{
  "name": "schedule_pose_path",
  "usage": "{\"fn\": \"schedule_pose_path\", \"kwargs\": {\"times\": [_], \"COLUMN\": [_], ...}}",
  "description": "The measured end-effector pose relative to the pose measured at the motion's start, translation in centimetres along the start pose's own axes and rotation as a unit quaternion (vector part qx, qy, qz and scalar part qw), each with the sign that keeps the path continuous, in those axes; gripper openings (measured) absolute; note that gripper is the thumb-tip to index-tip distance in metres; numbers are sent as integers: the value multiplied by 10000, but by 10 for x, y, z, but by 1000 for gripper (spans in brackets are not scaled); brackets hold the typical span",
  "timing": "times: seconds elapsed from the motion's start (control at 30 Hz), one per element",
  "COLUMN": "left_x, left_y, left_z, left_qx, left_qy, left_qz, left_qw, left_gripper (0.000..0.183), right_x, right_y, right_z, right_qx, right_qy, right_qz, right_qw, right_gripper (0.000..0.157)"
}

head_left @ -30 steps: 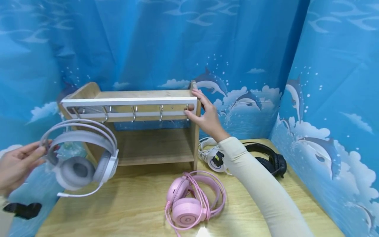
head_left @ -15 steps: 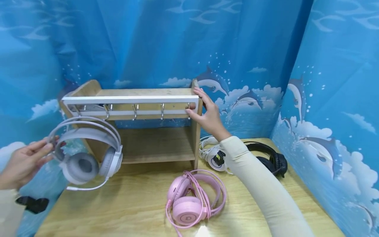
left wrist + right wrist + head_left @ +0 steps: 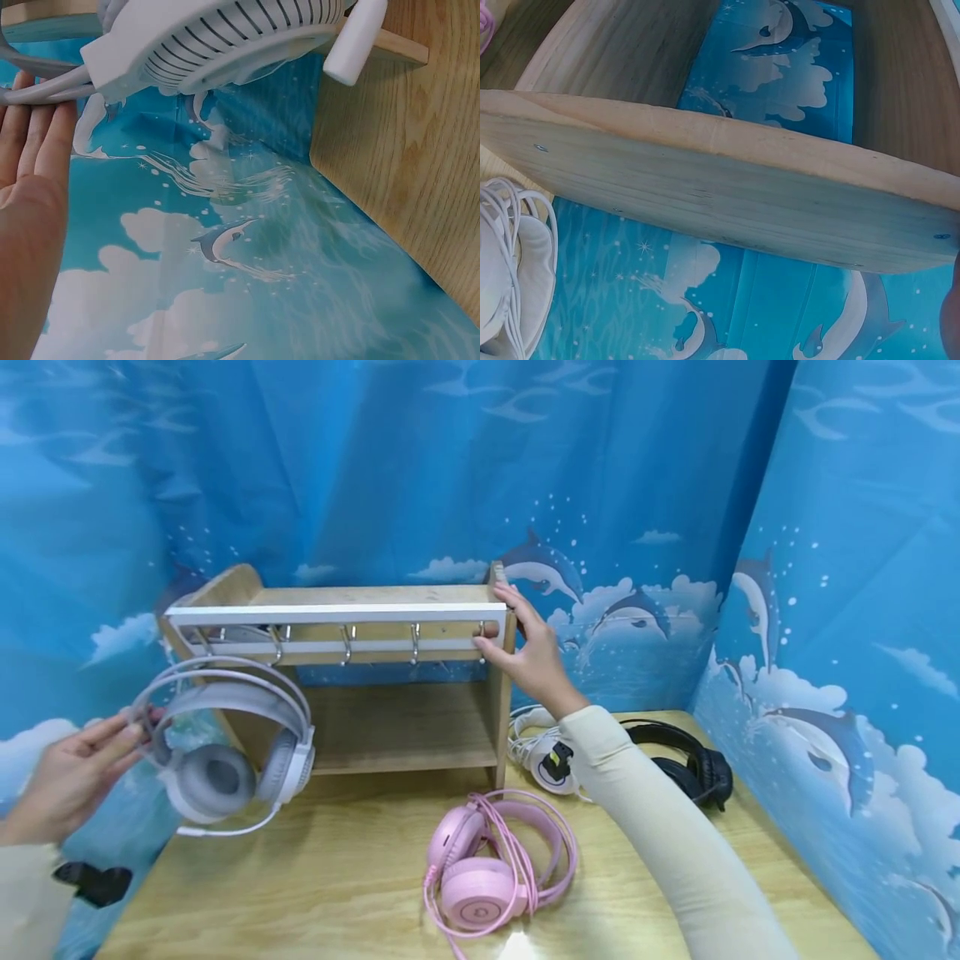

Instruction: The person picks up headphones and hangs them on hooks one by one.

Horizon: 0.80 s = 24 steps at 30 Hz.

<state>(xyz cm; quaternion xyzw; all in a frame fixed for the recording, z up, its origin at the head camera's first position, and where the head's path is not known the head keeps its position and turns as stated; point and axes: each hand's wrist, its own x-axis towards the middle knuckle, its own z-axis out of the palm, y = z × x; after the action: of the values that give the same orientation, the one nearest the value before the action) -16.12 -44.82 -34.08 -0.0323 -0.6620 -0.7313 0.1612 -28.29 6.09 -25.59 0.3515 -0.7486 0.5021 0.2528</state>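
One white headset [image 3: 213, 783] in left hand [image 3: 71, 777] — right hand [image 3: 537, 660] seemingly grips shelf [image 3: 405, 727].

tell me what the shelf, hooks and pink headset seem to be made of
Shelf: mostly wood, pale and matte; grain shows faintly on its side panel. Hooks: probably metal with a polished silver finish, going by their glints; plated or solid, I can't tell. Pink headset: likely plastic, smooth with a soft sheen, judging by its even, moulded look.

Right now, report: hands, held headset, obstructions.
Left hand gripping gray-white headset near leftmost hooks, hook contact unclear. Right hand on right end of rack. Pink headset on table, seemingly not in the way.
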Motion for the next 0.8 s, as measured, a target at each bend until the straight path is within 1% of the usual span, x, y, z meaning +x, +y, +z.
{"fn": "schedule_pose_path", "kwargs": {"times": [0.1,0.2,0.3,0.33,0.4,0.47,0.53,0.63,0.73,0.8], "left_x": [-5,-7,-9,-9,-9,-11,-13,-15,-17,-20], "left_y": [6,9,9,9,10,10,12,18,25,30], "left_z": [7,10,11,12,13,16,19,24,32,37], "left_qx": [-264,-349,-227,-119,109,342,526,617,605,636], "left_qy": [105,167,209,225,276,398,523,768,1012,1163], "left_qz": [-33,-41,-35,-34,-22,-56,-34,76,202,201], "left_qw": [9996,9992,9995,9997,9996,9986,9972,9951,9928,9910], "left_gripper": [25,25,27,29,35,45,51,51,47,49], "right_x": [-1,-2,-1,-1,-1,-1,-2,-2,-1,-1], "right_y": [-3,-5,-5,-4,-3,-2,-2,-2,-3,-4], "right_z": [0,0,0,-1,-2,-2,-2,-1,-1,0], "right_qx": [30,47,66,66,51,32,12,25,27,18], "right_qy": [-10,-12,-14,-11,-22,-42,-55,-47,-27,-22], "right_qz": [-9,22,93,114,145,176,171,147,93,60], "right_qw": [10000,10000,9999,9999,9999,9998,9998,9999,9999,10000], "right_gripper": [61,60,61,61,62,62,62,62,62,61]}}
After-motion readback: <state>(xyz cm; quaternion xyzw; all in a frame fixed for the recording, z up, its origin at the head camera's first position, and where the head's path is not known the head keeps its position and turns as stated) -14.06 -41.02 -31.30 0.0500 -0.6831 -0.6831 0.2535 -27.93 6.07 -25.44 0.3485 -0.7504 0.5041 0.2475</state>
